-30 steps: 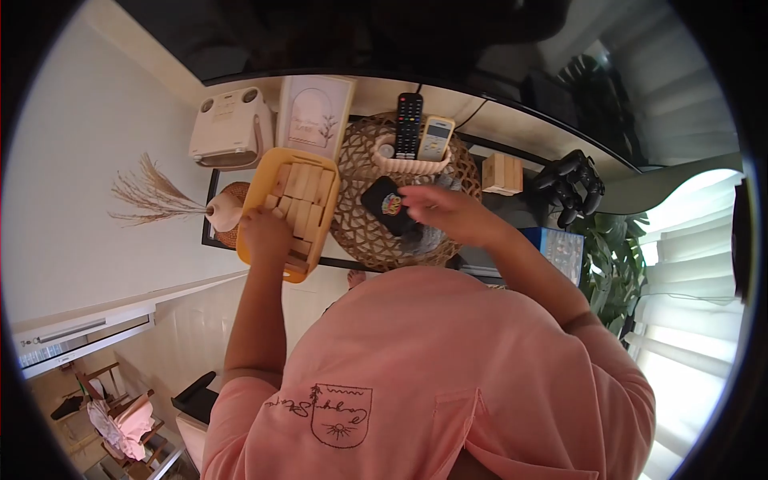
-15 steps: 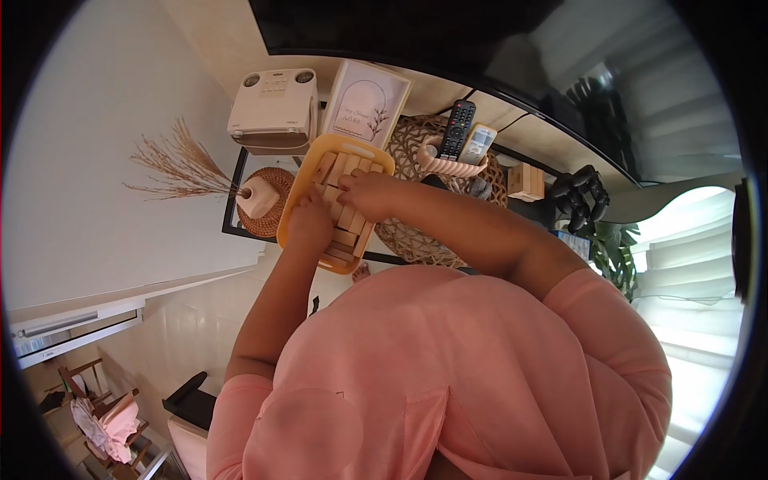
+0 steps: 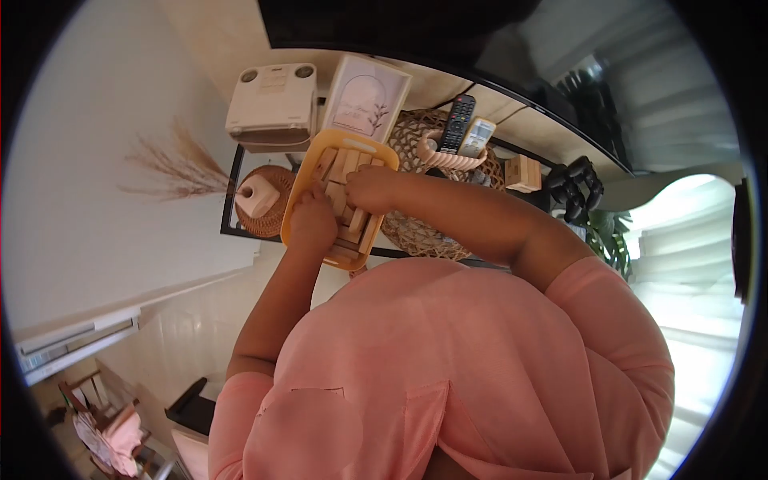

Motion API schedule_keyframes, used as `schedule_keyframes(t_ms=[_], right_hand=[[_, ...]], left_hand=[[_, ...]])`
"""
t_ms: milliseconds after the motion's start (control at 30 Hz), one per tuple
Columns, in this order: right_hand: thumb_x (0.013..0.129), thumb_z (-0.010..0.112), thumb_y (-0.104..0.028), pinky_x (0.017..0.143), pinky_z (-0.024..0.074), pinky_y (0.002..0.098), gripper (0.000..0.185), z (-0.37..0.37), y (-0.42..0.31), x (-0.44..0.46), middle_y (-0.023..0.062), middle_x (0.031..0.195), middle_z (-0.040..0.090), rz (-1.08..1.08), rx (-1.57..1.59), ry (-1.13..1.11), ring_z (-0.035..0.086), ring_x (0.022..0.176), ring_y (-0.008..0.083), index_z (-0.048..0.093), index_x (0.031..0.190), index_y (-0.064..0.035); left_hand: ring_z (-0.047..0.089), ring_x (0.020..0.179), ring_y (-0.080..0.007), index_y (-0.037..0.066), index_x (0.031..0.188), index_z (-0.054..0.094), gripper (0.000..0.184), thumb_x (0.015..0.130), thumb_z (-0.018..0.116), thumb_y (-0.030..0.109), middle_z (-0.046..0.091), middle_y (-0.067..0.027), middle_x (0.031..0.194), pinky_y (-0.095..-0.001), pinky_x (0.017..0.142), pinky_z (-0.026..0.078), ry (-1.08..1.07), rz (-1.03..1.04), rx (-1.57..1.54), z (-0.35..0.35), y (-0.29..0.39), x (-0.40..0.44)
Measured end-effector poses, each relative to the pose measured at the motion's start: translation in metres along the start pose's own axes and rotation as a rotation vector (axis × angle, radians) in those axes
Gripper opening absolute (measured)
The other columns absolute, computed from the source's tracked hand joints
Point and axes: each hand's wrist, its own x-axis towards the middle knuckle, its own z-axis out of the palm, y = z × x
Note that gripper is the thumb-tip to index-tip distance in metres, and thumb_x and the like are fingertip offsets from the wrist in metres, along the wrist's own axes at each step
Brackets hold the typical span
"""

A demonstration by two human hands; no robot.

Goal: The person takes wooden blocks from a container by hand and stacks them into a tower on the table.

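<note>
A yellow plastic basket [image 3: 387,157] holds several plain wooden blocks [image 3: 342,161], long and flat, lying in uneven rows. My left hand [image 3: 314,220] reaches over the basket's left side, its fingers bent and closed at a block. From the right, my right hand [image 3: 372,190] comes in over the basket with curled fingers closed on a wooden block near the middle. Both hands hide part of the blocks, and the fingertips are partly covered.
Behind the basket stand a cream radio-like box [image 3: 272,104] and a framed print [image 3: 366,100]. A woven mat [image 3: 416,228], remotes [image 3: 458,124] in a pink holder [image 3: 452,160], a small wooden box [image 3: 523,174] and a vase [image 3: 256,197] with dried stems surround it. A television [image 3: 448,48] hangs above.
Both hands have shifted slightly within the basket, and a block by my right hand now sits tilted. The whole view has moved a little.
</note>
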Motion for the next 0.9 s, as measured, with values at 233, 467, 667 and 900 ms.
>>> schedule_keyframes(t_ms=[233,467,667,900], right_hand=[[0.074,0.072,-0.016,0.087,0.0489,0.0416,0.024,-0.030,-0.017,-0.063,0.0078,0.106,0.068,0.199,0.095,0.244,0.061,0.104,0.0280,0.073,0.097,-0.0101],[0.088,0.070,-0.025,0.094,0.0482,0.0409,0.035,0.018,0.048,-0.266,0.0154,0.115,0.066,0.671,0.662,0.547,0.061,0.111,0.0338,0.065,0.115,-0.0043],[0.084,0.071,-0.022,0.093,0.0481,0.0428,0.031,0.076,0.140,-0.376,0.0191,0.111,0.067,1.044,0.477,0.581,0.062,0.109,0.0376,0.068,0.110,-0.0042],[0.084,0.070,-0.022,0.094,0.0481,0.0432,0.034,0.091,0.202,-0.386,0.0176,0.110,0.069,0.980,0.468,0.375,0.063,0.108,0.0366,0.068,0.115,-0.0067]], left_hand=[[0.063,0.109,-0.0402,0.001,0.152,0.021,0.102,0.079,0.078,0.042,0.049,-0.0226,0.135,-0.0469,0.087,0.054,-0.045,0.041,0.026,-0.019,0.020,0.001],[0.060,0.112,-0.0423,0.020,0.152,0.033,0.088,0.079,0.077,0.039,0.042,-0.0218,0.140,-0.0485,0.092,0.052,-0.063,-0.015,0.043,-0.023,0.028,0.006],[0.060,0.111,-0.0440,0.021,0.148,0.041,0.065,0.088,0.066,0.033,0.044,-0.0221,0.138,-0.0510,0.092,0.052,0.030,0.048,0.028,0.001,0.008,0.013],[0.059,0.110,-0.0474,0.021,0.148,0.038,0.064,0.092,0.062,0.041,0.043,-0.0228,0.142,-0.0538,0.091,0.051,0.112,0.010,0.032,0.007,0.023,0.006]])
